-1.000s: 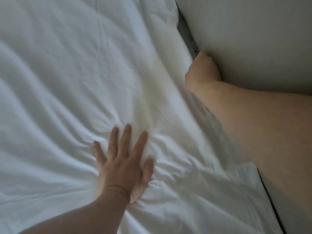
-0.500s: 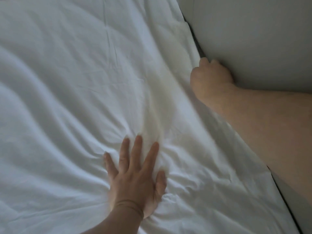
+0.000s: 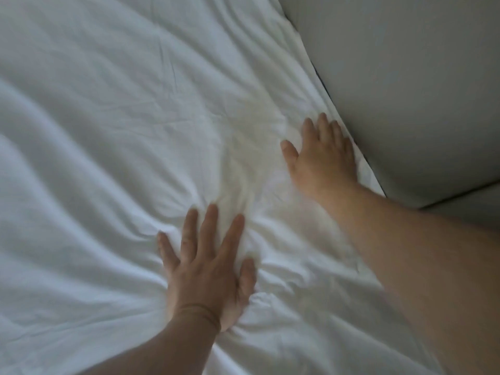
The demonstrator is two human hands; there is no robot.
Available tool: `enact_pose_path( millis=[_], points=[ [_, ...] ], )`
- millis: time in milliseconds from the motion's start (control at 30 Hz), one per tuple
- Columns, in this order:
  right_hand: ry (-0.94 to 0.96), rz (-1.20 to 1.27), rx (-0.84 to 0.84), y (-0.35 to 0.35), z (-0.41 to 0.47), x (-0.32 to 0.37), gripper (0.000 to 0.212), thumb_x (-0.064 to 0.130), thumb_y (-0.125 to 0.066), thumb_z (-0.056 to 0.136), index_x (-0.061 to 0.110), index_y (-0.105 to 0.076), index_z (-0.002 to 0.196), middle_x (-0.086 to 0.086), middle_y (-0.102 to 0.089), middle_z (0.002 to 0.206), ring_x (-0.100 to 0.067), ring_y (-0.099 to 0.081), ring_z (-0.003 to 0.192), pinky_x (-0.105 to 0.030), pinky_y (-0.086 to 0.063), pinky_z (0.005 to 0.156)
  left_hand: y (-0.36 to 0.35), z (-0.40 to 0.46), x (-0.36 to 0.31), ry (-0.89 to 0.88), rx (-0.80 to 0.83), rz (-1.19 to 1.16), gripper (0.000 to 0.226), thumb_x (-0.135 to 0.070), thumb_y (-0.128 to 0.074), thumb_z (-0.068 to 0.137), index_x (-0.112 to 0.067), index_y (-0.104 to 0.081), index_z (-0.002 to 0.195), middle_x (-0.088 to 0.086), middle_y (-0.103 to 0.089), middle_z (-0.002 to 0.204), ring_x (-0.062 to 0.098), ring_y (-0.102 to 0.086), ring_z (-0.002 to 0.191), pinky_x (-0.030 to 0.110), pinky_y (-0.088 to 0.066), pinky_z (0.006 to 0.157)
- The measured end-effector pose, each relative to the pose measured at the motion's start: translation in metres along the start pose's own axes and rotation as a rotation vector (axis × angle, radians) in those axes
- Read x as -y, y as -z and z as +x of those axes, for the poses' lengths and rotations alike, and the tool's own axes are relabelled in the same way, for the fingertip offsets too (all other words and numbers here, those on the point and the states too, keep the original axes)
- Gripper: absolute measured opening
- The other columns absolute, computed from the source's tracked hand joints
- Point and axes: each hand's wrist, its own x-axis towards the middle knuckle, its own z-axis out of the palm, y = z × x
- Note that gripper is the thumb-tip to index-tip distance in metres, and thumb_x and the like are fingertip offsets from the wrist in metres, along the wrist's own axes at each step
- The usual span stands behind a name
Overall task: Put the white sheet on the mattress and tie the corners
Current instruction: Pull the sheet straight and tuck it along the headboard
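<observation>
The white sheet (image 3: 113,136) lies spread over the mattress and fills most of the view, with long wrinkles running across it. My left hand (image 3: 208,269) presses flat on the sheet, fingers straight and spread, and creases fan out from under it. Farther up and to the right, my right hand (image 3: 322,155) rests palm down on the sheet close to its right edge, fingers straight. The mattress itself is hidden under the sheet.
A pale grey wall (image 3: 405,77) stands right against the bed's right edge. A thin dark gap (image 3: 323,86) runs between the sheet's edge and the wall. A dark line (image 3: 460,193) crosses the wall at the right.
My right hand came out of the gap by the wall, where it was curled, and now lies flat on top of the sheet. My left hand stays pressed on the sheet.
</observation>
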Motion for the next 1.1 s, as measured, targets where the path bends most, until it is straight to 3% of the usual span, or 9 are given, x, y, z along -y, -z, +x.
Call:
enact_pose_path(
  millis=[133, 267, 400, 667, 800, 900, 967, 1000, 1100],
  points=[
    [0.044, 0.129, -0.210, -0.022, -0.165, -0.008, 0.065, 0.056, -0.031, 0.102, 0.025, -0.032, 0.159, -0.002, -0.018, 0.170, -0.025, -0.014, 0.157, -0.056, -0.012, 0.124, 0.002, -0.002, -0.001, 0.005, 0.016, 0.005, 0.073, -0.065, -0.034, 0.094, -0.041, -0.024, 0.162, 0.006, -0.016, 0.171, 0.036, -0.008, 0.158, 0.077, -0.012, 0.115],
    [0.041, -0.111, -0.246, -0.067, -0.282, -0.064, 0.065, 0.049, -0.050, 0.089, 0.020, -0.057, 0.146, -0.009, -0.039, 0.161, -0.035, -0.041, 0.146, -0.067, -0.031, 0.113, 0.002, -0.002, -0.004, 0.033, 0.036, 0.010, 0.072, -0.068, -0.024, 0.094, -0.046, -0.011, 0.162, 0.003, -0.006, 0.173, 0.034, 0.002, 0.159, 0.075, -0.004, 0.117],
    [0.074, -0.080, -0.171, -0.071, -0.278, -0.069, 0.070, 0.046, -0.053, 0.085, 0.021, -0.051, 0.151, -0.010, -0.036, 0.163, -0.034, -0.032, 0.151, -0.064, -0.022, 0.119, 0.007, 0.000, -0.005, 0.053, 0.033, -0.014, 0.072, -0.069, -0.018, 0.093, -0.048, -0.004, 0.161, 0.000, 0.001, 0.173, 0.031, 0.007, 0.159, 0.074, -0.002, 0.118],
    [0.029, -0.075, -0.185, -0.080, -0.281, -0.072, 0.067, 0.047, -0.044, 0.090, 0.026, -0.045, 0.153, -0.006, -0.035, 0.164, -0.031, -0.026, 0.153, -0.059, -0.017, 0.122, 0.016, -0.010, -0.014, 0.031, -0.031, -0.050, 0.068, -0.061, -0.019, 0.097, -0.038, -0.020, 0.161, 0.000, -0.009, 0.172, 0.029, -0.004, 0.158, 0.075, -0.007, 0.117],
    [0.018, -0.051, -0.182, -0.079, -0.281, -0.071, 0.067, 0.049, -0.038, 0.091, 0.029, -0.040, 0.155, -0.003, -0.031, 0.165, -0.027, -0.021, 0.154, -0.056, -0.013, 0.124, 0.011, -0.096, -0.043, -0.046, -0.059, -0.054, 0.075, -0.067, -0.016, 0.100, -0.028, -0.017, 0.163, 0.005, -0.006, 0.173, 0.031, -0.007, 0.158, 0.077, -0.012, 0.115],
    [0.015, -0.026, -0.148, -0.069, -0.281, -0.068, 0.066, 0.050, -0.038, 0.092, 0.033, -0.036, 0.155, 0.000, -0.027, 0.167, -0.024, -0.016, 0.155, -0.055, -0.009, 0.125, 0.002, -0.224, -0.079, -0.314, 0.078, -0.077, 0.090, -0.081, -0.028, 0.090, -0.025, -0.034, 0.161, 0.014, -0.020, 0.170, 0.044, -0.018, 0.155, 0.084, -0.017, 0.106],
    [0.034, 0.031, -0.071, -0.059, -0.280, -0.068, 0.067, 0.050, -0.041, 0.092, 0.034, -0.031, 0.157, 0.002, -0.019, 0.169, -0.022, -0.009, 0.157, -0.054, -0.004, 0.125, 0.003, -0.283, -0.093, -0.393, 0.199, -0.068, 0.108, -0.093, -0.040, 0.075, -0.022, -0.043, 0.157, 0.023, -0.025, 0.166, 0.052, -0.021, 0.152, 0.088, -0.019, 0.101],
    [0.050, 0.060, -0.025, -0.052, -0.282, -0.070, 0.069, 0.051, -0.043, 0.092, 0.034, -0.028, 0.158, 0.003, -0.014, 0.171, -0.021, -0.005, 0.157, -0.053, -0.001, 0.126, 0.008, -0.299, -0.100, -0.387, 0.255, -0.060, 0.117, -0.097, -0.041, 0.067, -0.025, -0.037, 0.160, 0.025, -0.017, 0.168, 0.053, -0.013, 0.153, 0.090, -0.015, 0.100],
    [0.072, 0.191, -0.012, -0.027, -0.320, -0.075, 0.068, 0.049, -0.045, 0.098, 0.031, -0.023, 0.160, 0.004, -0.003, 0.172, -0.020, 0.003, 0.158, -0.053, 0.001, 0.126, 0.019, -0.299, -0.110, -0.286, 0.440, 0.018, 0.132, -0.104, -0.036, 0.062, -0.037, 0.027, 0.156, 0.017, 0.041, 0.161, 0.046, 0.037, 0.146, 0.086, 0.009, 0.104]
  ],
)
